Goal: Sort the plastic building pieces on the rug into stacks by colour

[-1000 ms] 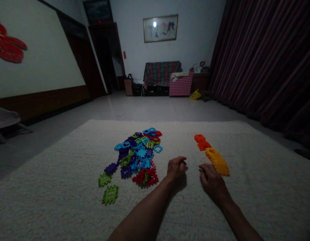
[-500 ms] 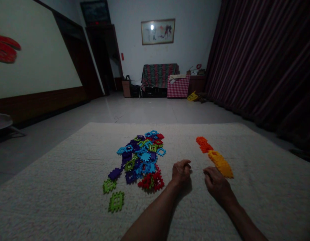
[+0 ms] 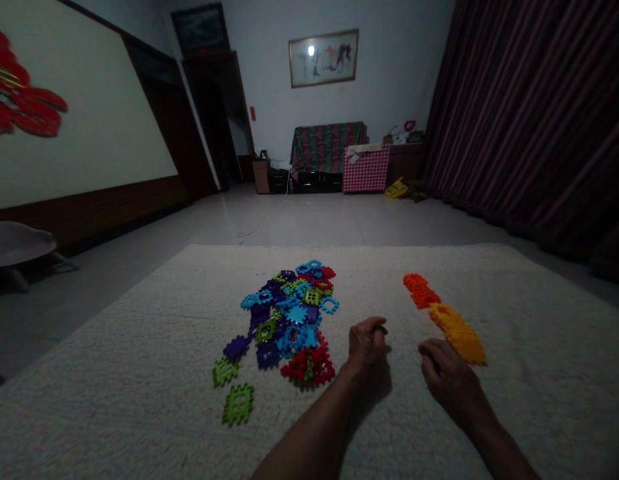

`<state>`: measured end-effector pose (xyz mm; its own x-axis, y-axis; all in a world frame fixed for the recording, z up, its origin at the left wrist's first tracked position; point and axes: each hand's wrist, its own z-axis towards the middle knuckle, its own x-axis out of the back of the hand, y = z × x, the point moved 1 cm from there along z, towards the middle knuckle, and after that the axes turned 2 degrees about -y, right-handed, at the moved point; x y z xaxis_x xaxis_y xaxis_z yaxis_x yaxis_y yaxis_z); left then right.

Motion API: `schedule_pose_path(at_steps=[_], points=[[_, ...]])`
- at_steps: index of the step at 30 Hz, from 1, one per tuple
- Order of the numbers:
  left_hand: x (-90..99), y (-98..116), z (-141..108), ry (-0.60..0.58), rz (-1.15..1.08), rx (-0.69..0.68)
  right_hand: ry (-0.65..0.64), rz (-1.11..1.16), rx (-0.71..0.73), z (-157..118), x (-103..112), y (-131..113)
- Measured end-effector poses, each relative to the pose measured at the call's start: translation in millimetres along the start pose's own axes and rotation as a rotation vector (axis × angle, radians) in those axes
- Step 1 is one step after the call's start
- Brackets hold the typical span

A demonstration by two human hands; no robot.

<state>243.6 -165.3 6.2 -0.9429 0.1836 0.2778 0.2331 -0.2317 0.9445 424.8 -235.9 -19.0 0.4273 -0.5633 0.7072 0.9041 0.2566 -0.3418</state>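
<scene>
My left hand [image 3: 368, 343] rests on the pale mat, its fingers loosely curled and no object showing in them. To its left lies a heap of interlocking plastic tiles with toothed edges, among them a light blue tile [image 3: 297, 315], a purple tile [image 3: 236, 347], a green tile [image 3: 238, 404] and red tiles [image 3: 317, 367]. My right hand [image 3: 449, 371], also curled with nothing visible in it, lies just short of a row of yellow tiles [image 3: 459, 335]. Beyond those are orange tiles [image 3: 420, 291], next to the yellow row's far end.
The mat [image 3: 154, 333] lies on a tiled floor [image 3: 209, 220]. Along the far wall stand a cloth-draped piece of furniture [image 3: 328, 148] and a red-checked cloth [image 3: 366, 169]. Dark curtains [image 3: 519, 113] hang on the right; a grey stool [image 3: 22, 243] is at the left.
The camera has turned slightly left, so everything sits further right in view. Both hands stay about where they were on the mat, and the tiles look unmoved.
</scene>
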Motion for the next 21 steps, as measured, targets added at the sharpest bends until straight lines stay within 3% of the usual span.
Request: schedule_pose_path(at_steps=[3,7,12,17,21], points=[[21.0,8.6,11.7,0.086,0.156,-0.015,-0.016,-0.035,-0.021,7.4,-5.0,0.3],[68.5,18.4,35.6,0.186,0.537,-0.031,-0.057,-0.083,-0.132,30.9,-20.6,-11.0],[115.7,14.1,56.4,0.234,0.838,0.124,-0.023,-0.085,-0.185,45.5,-45.5,-23.9],[122.6,1.1,59.6,0.22,0.989,0.228,-0.028,-0.062,-0.161,38.3,-52.8,-19.9],[123.5,-12.0,59.2,0.209,0.991,0.198,-0.042,-0.041,-0.172,37.8,-50.0,-19.5]])
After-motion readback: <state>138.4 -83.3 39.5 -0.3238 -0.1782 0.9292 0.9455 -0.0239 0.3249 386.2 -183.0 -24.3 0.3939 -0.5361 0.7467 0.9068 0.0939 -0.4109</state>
